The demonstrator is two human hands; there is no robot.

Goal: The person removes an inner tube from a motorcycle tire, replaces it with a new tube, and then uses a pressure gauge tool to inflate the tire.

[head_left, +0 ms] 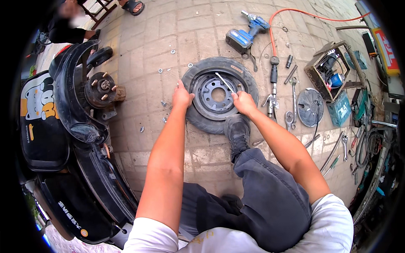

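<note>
Two hands are brought to a tyre [247,76], which lies flat on the paving [135,50] with its metal wheel [206,93] inside it, just beyond the near shoe [239,134]. By the right hand [245,103] a slim metal lever [224,82] is grasped; the grip is closed round its near end, and its far tip is pointed to the far left across the wheel, by the inner edge of the tyre. The left hand [182,97] is placed at the left side of the tyre; whether anything is clasped in that grip cannot be told. The near edge of the tyre appears to be held down by the shoe.

The step in hand is judged to be the working of the tyre's edge against the wheel with the lever. For the next move, the lever tip would need to be seated firmly under that edge, with the tyre kept steady by the left hand and the foot; a slip of the tip is the likely risk.

To the left, a bare hub [101,90] is seen on a scooter [90,185]. At the far right of the tyre, a blue power wrench [255,26] is laid down.
</note>
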